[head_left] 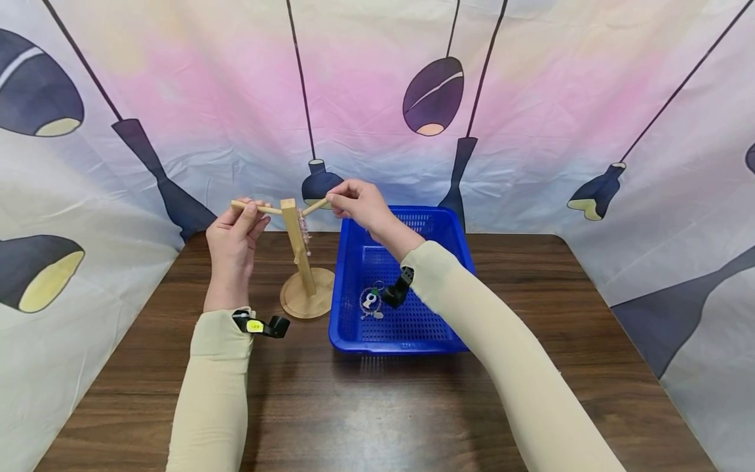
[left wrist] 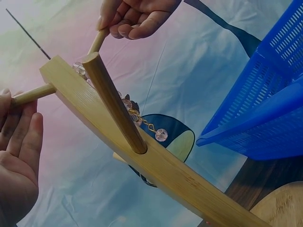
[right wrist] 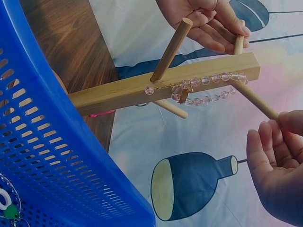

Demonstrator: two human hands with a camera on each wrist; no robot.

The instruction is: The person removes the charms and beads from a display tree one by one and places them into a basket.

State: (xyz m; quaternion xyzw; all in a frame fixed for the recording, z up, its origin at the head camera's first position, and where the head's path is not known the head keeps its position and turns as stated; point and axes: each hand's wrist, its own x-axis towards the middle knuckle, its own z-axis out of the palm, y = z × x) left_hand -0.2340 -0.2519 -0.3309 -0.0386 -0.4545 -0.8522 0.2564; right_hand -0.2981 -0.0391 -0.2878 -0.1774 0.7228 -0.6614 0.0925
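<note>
A pastel fabric backdrop printed with dark hanging lamps (head_left: 366, 78) stands behind a dark brown wood-grain table (head_left: 383, 406). On the table sits a blue perforated plastic basket (head_left: 348, 341), and just left of it a pale wooden stand with a round base, square post and round pegs (head_left: 297, 242). The left hand (head_left: 232, 239) pinches an upper peg between thumb and fingers; the right hand (head_left: 366, 206) pinches the tip of the opposite one. From that second peg, beside the post, hangs a pink clear-beaded bracelet (right wrist: 215, 78). Small trinkets (head_left: 371, 300) lie in the basket.
</note>
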